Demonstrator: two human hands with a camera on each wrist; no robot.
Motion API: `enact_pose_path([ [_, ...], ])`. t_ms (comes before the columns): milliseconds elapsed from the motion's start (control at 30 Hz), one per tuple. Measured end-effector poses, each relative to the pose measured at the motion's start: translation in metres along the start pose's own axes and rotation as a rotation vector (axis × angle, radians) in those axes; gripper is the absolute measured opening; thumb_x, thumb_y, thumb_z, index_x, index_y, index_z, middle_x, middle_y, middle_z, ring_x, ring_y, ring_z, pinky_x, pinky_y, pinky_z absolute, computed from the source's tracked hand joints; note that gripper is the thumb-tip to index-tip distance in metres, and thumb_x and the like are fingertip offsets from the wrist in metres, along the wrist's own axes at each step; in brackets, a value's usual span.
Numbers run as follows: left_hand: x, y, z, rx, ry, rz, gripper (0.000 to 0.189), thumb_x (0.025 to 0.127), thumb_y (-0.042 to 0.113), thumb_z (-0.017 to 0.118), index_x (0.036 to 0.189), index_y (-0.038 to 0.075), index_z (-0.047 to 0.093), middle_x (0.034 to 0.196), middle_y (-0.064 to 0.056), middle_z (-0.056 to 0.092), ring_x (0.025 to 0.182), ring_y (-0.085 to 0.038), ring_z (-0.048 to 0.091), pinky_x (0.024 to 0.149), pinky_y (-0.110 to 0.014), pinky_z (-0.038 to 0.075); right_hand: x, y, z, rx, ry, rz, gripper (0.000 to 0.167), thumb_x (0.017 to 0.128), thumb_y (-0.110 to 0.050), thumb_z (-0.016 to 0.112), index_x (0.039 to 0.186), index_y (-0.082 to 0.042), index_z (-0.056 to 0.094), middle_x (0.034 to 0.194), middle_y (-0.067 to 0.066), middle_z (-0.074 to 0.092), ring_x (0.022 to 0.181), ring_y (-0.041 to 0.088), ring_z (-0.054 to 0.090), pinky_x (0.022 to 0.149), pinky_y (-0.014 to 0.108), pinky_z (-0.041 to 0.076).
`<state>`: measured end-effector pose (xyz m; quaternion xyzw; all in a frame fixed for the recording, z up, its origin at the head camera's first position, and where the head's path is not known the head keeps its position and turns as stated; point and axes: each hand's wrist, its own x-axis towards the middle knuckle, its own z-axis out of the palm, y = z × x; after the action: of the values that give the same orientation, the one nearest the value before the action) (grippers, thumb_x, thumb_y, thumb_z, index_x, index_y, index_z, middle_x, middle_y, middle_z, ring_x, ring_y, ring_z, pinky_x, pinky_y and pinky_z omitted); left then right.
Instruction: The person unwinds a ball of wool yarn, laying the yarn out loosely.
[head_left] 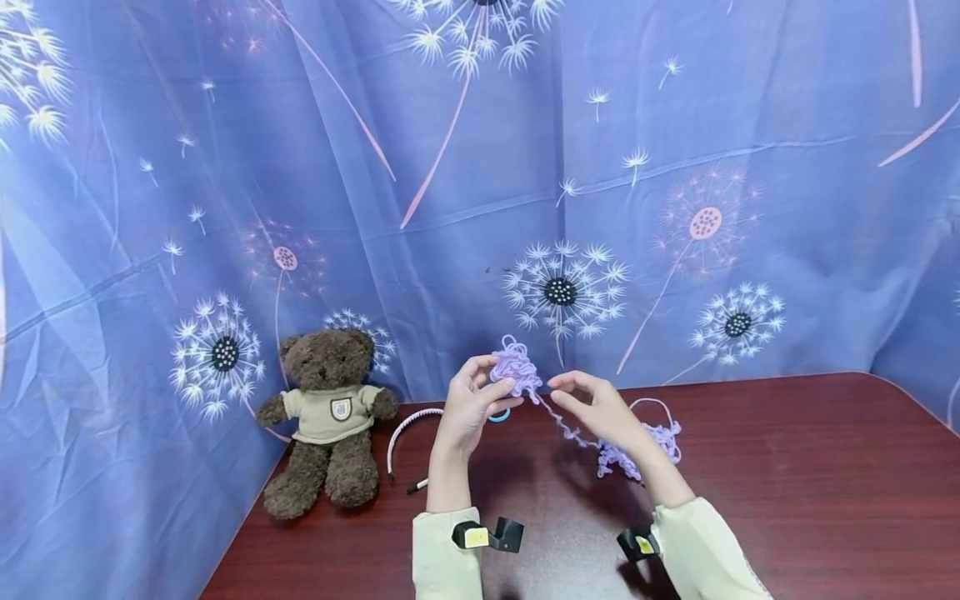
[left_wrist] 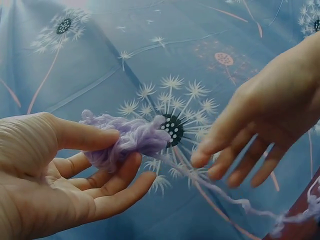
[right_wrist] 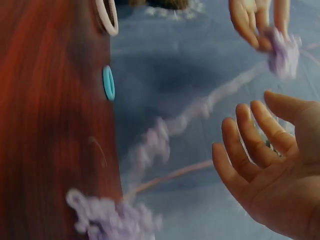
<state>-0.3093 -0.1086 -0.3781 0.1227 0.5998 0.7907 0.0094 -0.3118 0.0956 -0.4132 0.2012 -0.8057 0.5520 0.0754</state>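
My left hand (head_left: 463, 412) pinches a small wad of lilac yarn (head_left: 517, 372) between thumb and fingers, raised above the table's back edge. Loops of yarn stick up from its top. From the wad, a knotted, kinked strand (left_wrist: 230, 197) sags down to a loose lilac yarn pile (head_left: 619, 462) on the table. Beside the strand, my right hand (head_left: 600, 408) hovers with nothing in its grasp. Its fingers are spread and gently bent in the right wrist view, apart from the wad. My right forearm partly covers the pile in the head view.
A brown teddy bear (head_left: 327, 425) in a pale shirt sits at the table's left. Near it lies a whitish headband (head_left: 397, 437), partly behind my left arm. A turquoise ring (right_wrist: 108, 83) lies near the back edge of the dark red table (head_left: 810, 483). A blue dandelion-print curtain (head_left: 480, 275) hangs behind.
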Motion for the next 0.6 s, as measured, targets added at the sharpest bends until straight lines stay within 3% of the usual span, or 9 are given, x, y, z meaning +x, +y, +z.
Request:
enact_pose_path([
  [167,0.001,-0.002,0.005,-0.005,-0.053,-0.018,0.041,0.087,-0.013,0.055,0.125,-0.01,0.042,0.102,-0.006,0.057,0.081,-0.009,0.064,0.073,-0.03,0.06,0.0,-0.007,0.011,0.05,-0.022,-0.003,0.027,0.095,-0.009,0.059,0.115,0.008,0.06,0.089,0.024,0.066,0.06,0.003,0.052,0.056,0.021,0.046],
  [300,0.001,-0.003,0.009,0.038,-0.083,-0.03,0.044,0.086,-0.013,0.056,0.128,-0.01,0.043,0.104,-0.007,0.06,0.084,-0.008,0.064,0.074,-0.031,0.061,-0.001,-0.013,0.009,0.059,0.014,-0.012,0.022,0.095,-0.009,0.059,0.109,0.007,0.064,0.086,0.023,0.067,0.055,0.002,0.048,0.052,0.021,0.043],
  [500,-0.001,-0.006,0.01,0.14,-0.184,-0.077,0.043,0.088,-0.01,0.059,0.13,-0.009,0.047,0.11,-0.013,0.064,0.085,-0.009,0.066,0.081,-0.041,0.06,-0.003,-0.02,0.002,0.07,0.096,-0.013,0.018,0.096,-0.009,0.058,0.101,0.005,0.068,0.073,0.001,0.059,0.056,0.004,0.048,0.053,0.02,0.042],
  [600,-0.001,-0.007,0.01,0.185,-0.24,-0.096,0.038,0.09,-0.006,0.06,0.126,-0.01,0.049,0.105,-0.013,0.068,0.081,-0.01,0.069,0.083,-0.044,0.059,-0.003,-0.022,-0.001,0.05,0.12,0.001,0.018,0.096,-0.01,0.057,0.097,0.005,0.067,0.069,-0.003,0.056,0.06,0.003,0.049,0.056,0.02,0.042],
])
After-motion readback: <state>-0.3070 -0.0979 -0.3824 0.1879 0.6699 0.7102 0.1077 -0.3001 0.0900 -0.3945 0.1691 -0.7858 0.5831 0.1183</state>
